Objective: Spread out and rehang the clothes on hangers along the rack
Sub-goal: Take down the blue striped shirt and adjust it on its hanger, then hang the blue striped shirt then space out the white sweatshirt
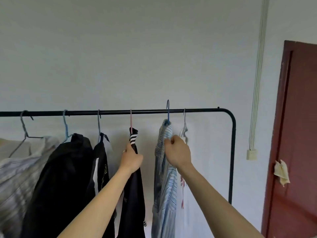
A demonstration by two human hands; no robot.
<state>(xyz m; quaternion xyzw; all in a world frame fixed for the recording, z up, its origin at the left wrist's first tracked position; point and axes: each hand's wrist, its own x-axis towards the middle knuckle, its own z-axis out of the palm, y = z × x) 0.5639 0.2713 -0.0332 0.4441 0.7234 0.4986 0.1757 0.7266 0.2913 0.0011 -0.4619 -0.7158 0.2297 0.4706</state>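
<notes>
A black rack bar (113, 112) runs across the view with several garments on hangers. My left hand (131, 158) grips the dark navy garment with a striped collar (135, 186), which hangs from a pink hanger (131, 121). My right hand (177, 152) is closed on the blue striped shirt (164, 182) near its collar. That shirt's blue hanger (168, 109) is lifted, its hook standing above the bar. A white garment (184, 194) on a pale hanger (185, 124) hangs just right of it, partly behind my right hand.
Further left hang a black-and-white jacket (100, 165), a black jacket (68, 177) and a light striped shirt (18, 169). The rack's right post (232, 160) bends down near a dark red door (295, 134). A white wall lies behind.
</notes>
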